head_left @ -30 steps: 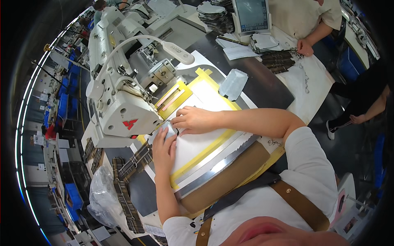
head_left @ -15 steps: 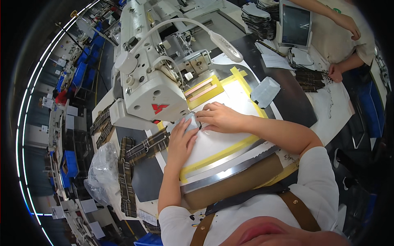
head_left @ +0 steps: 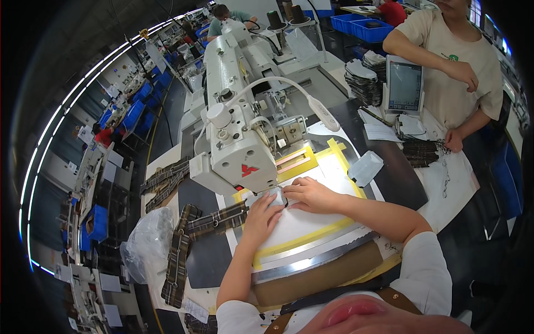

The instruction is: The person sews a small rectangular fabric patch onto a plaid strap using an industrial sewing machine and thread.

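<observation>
Slippage of the pale blue-grey flat piece point(head_left: 276, 197) at mid-frame could skew it, or draw a hand too near the white metal sewing-machine head point(head_left: 239, 156), if the left hand point(head_left: 260, 218), grip spread partly over it, pressed unevenly; whether the right hand point(head_left: 311, 195) pinches its edge, I cannot tell.

The left hand point(head_left: 261, 218) and right hand point(head_left: 312, 195) cover part of a pale grey piece point(head_left: 276, 199), hiding its full outline. The top edge crops a co-worker point(head_left: 466, 72) at the head; the bottom edge cuts off the wearer's white shirt point(head_left: 424, 273). Details on the screen point(head_left: 405, 83) are too small to read.
</observation>
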The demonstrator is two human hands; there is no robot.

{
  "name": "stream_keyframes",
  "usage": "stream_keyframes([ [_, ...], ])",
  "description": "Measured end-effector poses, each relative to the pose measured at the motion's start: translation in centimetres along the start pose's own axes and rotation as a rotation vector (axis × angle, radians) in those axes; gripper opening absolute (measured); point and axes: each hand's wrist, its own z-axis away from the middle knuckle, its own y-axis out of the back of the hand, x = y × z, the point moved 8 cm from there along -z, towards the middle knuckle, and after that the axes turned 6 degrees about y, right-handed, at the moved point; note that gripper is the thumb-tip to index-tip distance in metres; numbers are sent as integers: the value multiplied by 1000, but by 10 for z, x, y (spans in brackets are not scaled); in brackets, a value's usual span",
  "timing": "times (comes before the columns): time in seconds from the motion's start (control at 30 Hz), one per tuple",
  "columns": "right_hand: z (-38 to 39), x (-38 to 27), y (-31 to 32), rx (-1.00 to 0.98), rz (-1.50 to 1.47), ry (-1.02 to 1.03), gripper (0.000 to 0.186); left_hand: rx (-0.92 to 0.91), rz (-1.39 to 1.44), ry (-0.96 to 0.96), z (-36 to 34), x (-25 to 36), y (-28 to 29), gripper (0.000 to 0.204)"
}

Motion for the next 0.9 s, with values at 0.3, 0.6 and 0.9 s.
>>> stream_keyframes([
  [0.3, -1, 3, -3, 13, 1, -15, 40, 28, 7, 31, -7, 5, 11, 22],
  [0.6, 6, 19, 28, 217, 39, -69, 20, 6, -7, 32, -9, 3, 6, 23],
  [0.9, 10, 9, 59, 346, 1, -33, 31, 10, 4, 56, -11, 7, 8, 19],
])
